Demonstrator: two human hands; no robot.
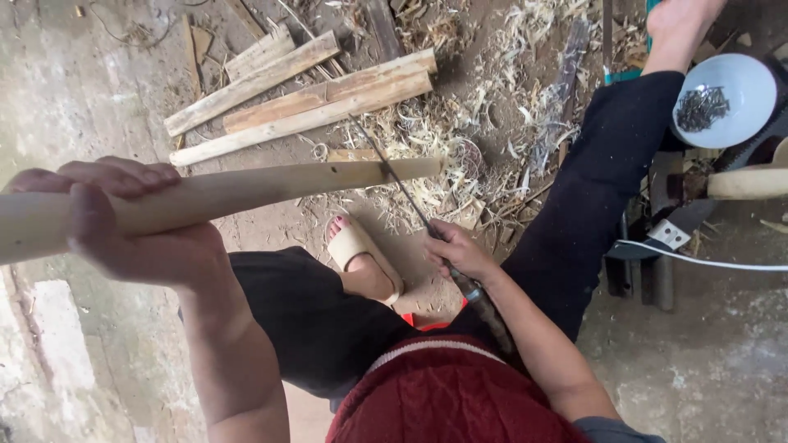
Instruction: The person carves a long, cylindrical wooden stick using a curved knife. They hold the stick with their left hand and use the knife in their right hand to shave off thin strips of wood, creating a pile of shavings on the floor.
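My left hand (123, 217) grips a long pale wooden pole (271, 184) held level across the view, its far end pointing right. My right hand (455, 250) is closed on the dark handle of a thin long metal blade (394, 180). The blade's tip rests against the pole near its far end, where small holes show in the wood. I sit with both legs in black trousers spread apart. One foot in a tan sandal (361, 254) lies below the pole.
Several split wooden slats (304, 102) lie on the dirt floor beyond the pole, amid pale wood shavings (492, 107). A white bowl of dark nails (726, 98) sits at the right, next to a white cord (706, 261) and another wooden handle (747, 182).
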